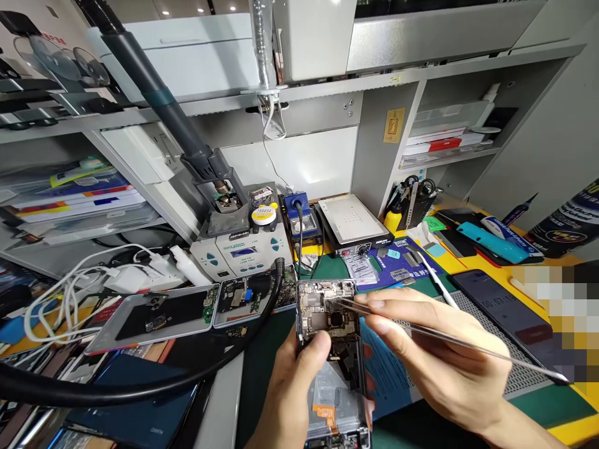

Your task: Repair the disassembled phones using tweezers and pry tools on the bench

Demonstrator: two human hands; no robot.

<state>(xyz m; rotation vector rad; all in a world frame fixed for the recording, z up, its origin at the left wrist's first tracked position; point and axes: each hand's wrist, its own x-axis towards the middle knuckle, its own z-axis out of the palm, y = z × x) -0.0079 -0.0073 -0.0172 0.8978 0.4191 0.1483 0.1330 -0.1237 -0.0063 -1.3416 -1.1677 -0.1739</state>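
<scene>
An opened smartphone [337, 386], its back off and its inner boards showing, is gripped along its sides by my left hand [299, 380]. The left thumb presses on the phone's left edge, just below the camera area. My right hand [435, 349] pinches a pair of metal tweezers [421, 330]. Their tips touch or hover at the upper part of the phone, near a small metal piece beside the round dark camera opening; contact cannot be made out. An orange flex cable [324, 413] lies over the phone's lower half.
A black hose [187, 385] curves across the left side. Behind the phone stand a grey hot-air station [243, 252] and a flat heating plate [353, 221]. Another phone [505, 318] showing a timer lies right. Opened phone parts sit in trays [163, 312] at left.
</scene>
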